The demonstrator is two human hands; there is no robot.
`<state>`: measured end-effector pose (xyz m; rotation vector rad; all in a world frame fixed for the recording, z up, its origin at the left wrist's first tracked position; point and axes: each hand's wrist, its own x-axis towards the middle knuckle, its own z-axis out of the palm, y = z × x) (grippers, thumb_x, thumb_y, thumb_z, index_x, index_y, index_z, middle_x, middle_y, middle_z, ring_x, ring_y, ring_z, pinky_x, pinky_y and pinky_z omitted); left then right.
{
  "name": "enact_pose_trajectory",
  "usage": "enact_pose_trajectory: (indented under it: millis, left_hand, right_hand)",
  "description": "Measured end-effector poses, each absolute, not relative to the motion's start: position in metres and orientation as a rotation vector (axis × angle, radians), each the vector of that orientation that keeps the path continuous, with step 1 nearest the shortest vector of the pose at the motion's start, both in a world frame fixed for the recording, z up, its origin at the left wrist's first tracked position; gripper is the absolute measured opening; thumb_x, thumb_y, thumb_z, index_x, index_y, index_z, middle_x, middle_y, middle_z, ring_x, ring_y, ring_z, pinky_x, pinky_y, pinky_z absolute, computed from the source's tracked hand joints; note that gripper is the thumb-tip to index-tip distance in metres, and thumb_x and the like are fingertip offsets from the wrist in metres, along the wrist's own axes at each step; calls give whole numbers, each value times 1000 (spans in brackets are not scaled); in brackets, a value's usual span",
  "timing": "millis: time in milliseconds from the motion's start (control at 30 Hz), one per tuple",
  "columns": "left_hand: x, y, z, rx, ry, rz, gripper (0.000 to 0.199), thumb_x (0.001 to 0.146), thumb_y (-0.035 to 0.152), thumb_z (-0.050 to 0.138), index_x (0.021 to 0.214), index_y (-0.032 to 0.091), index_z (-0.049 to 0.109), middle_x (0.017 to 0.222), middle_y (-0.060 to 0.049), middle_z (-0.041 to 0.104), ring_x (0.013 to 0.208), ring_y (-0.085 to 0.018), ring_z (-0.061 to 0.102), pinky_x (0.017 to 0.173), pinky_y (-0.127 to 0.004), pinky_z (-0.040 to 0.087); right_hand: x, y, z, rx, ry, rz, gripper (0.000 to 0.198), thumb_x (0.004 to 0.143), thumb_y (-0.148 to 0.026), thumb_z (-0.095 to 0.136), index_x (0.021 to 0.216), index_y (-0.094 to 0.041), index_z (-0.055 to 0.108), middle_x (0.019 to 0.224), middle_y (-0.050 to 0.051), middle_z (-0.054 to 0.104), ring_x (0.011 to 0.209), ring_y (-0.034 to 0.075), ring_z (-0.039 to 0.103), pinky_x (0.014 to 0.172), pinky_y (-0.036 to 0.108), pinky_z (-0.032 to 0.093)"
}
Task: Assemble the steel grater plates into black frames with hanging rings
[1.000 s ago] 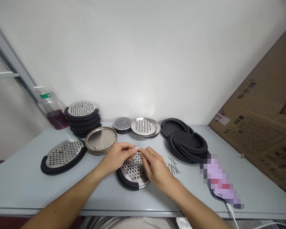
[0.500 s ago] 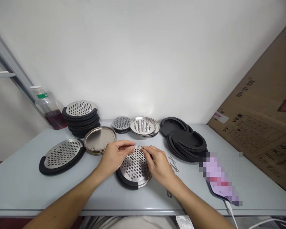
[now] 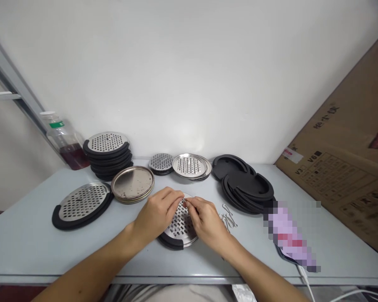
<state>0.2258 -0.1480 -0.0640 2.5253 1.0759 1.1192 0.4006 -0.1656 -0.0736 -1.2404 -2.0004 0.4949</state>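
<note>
My left hand [image 3: 160, 212] and my right hand [image 3: 207, 218] meet over a perforated metal disc [image 3: 179, 224] with a black rim along its near left side. Each is closed in a fingertip pinch. Between the fingertips shows a bit of a small metal wire hook [image 3: 184, 199]; most of it is hidden by the fingers. Whether one or two wire pieces are held cannot be told now. Beside my right hand lie several loose wire hooks [image 3: 228, 218] on the table.
A stack of black-rimmed perforated discs [image 3: 108, 157], another such disc [image 3: 82, 207], solid metal discs [image 3: 132, 184], perforated plates [image 3: 190, 166], small discs [image 3: 161, 162] and black rings [image 3: 248, 184] stand around. A bottle [image 3: 66, 142], blurred phone [image 3: 291, 239] and carton [image 3: 343, 142] flank them.
My fingertips have come together; the two wire loops that showed between them are now mostly covered. My left hand has moved right, and its fingers have curled in more.
</note>
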Motion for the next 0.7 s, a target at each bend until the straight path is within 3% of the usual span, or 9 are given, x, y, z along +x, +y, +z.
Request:
enact_pose_trajectory:
  millis: [400, 700]
  left_hand:
    - [227, -149, -67, 2902, 1037, 1116, 19, 94, 8, 44, 104, 14, 59, 87, -7, 62, 82, -19, 59, 77, -33, 51]
    - [222, -133, -66, 2305, 1174, 1152, 17, 94, 21, 51, 101, 20, 66, 93, -5, 68, 86, -17, 63, 79, -30, 50]
  right_hand:
    - [400, -166, -71, -1239, -1926, 597, 31, 93, -17, 41, 64, -20, 51, 62, 0, 57, 58, 14, 49, 57, 25, 33]
    - [403, -163, -71, -1147, -1855, 754, 29, 96, -25, 41, 76, -19, 62, 74, 2, 64, 69, 16, 56, 64, 25, 41]
